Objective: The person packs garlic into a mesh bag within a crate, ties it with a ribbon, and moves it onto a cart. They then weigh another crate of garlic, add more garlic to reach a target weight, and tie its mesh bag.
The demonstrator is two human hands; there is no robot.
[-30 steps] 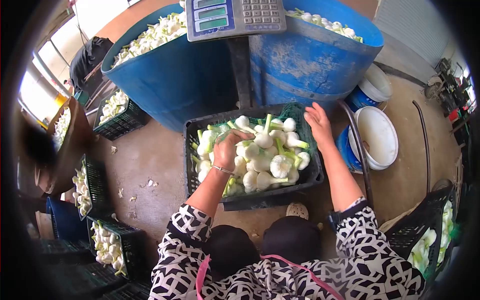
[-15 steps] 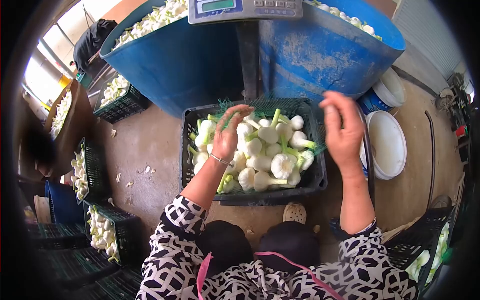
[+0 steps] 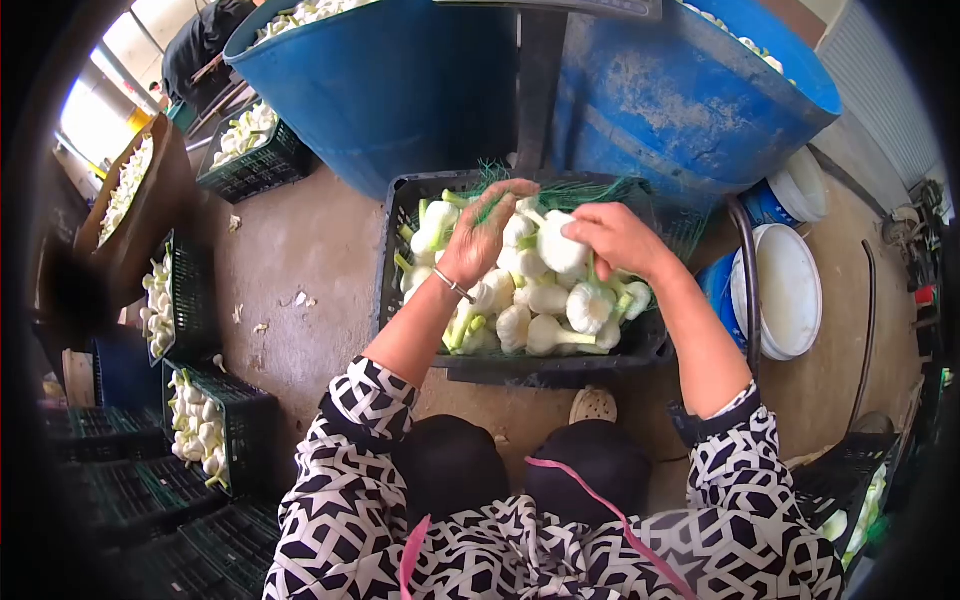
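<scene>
A dark plastic crate (image 3: 520, 374) stands in front of me, holding many white garlic bulbs (image 3: 547, 298) with short green stems. Green netting (image 3: 640, 192) lies along the crate's far side and right corner. At the crate's left part, my left hand (image 3: 478, 240) touches the netting, fingers curved and some strands of net across them; a bracelet is on the wrist. Over the right half, my right hand (image 3: 615, 238) has its thumb and fingers closed on a large garlic bulb (image 3: 562, 243), which is raised above the others.
Two large blue tubs (image 3: 400, 100) of garlic stand behind the crate, with a scale (image 3: 600, 6) on a post between them. Black crates (image 3: 250, 430) of garlic line the left. White buckets (image 3: 778, 290) are at the right, beside a dark curved bar (image 3: 748, 290).
My right hand has moved left from beside the crate and taken hold of a garlic bulb. My left hand stays by the net at the crate's left part. The view has shifted slightly.
</scene>
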